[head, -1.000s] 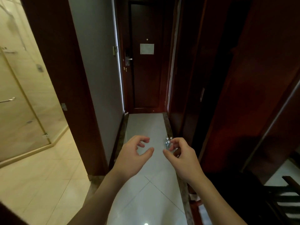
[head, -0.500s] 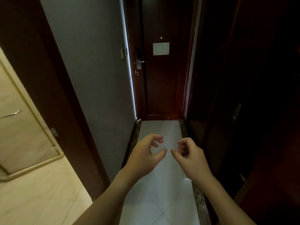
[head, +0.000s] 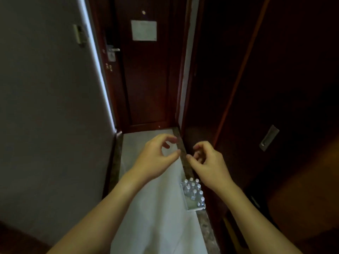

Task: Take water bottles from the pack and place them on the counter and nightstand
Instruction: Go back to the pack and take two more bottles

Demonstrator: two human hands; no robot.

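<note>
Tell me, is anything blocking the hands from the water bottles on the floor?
No. Both the left hand and right hand hang empty above the pack of bottles, with nothing visible between.

A hotel room's entry hall: a dark wooden door (head: 146, 70) with a card lock (head: 111, 54) left of its posted notice (head: 144, 30).

view: closer to door (head: 146, 74) | bathroom gone from sight | pack (head: 193, 194) now below right hand (head: 209, 162)
</note>
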